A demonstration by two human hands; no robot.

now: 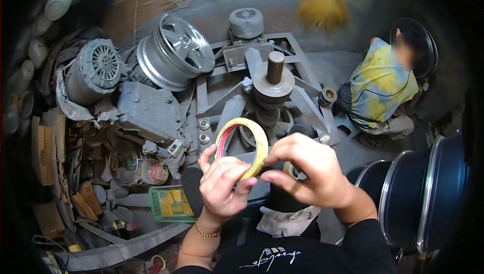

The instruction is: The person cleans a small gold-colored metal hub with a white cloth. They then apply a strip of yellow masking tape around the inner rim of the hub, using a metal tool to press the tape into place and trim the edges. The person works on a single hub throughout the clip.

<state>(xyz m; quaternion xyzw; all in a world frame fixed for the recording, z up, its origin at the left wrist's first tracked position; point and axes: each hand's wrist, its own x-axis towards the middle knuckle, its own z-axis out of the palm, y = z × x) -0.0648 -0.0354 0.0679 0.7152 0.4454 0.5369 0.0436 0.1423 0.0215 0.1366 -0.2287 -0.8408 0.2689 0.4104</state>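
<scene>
Fingers (233, 168) of the left hand (220, 188): bending and, with the thumb, gripping the lower part of one roll of yellow tape (260, 143) (its core showing red inside). The roll is being held upright, slightly tilted, between the two hands. Right hand (315, 170): index finger and thumb are curving toward each other at the roll's right edge, a gap showing between them; whether they are pinching any tape, cannot tell.

Surroundings, left to right:
- White plastic bottles (61, 3), lining the upper left.
- Grey motor (93, 80), standing among dusty goods.
- Green basket (156, 208), holding yellow packets (174, 202), near the left forearm.
- Silver wheel (164, 55), leaning on its side.
- Grey steel frame (302, 105), carrying an upright spindle (275, 70).
- Straw broom (322, 9), hanging against the wall.
- Another person (378, 85), sitting beside a dark wheel.
- Dark wheels (403, 193), standing in a row, lower right.
</scene>
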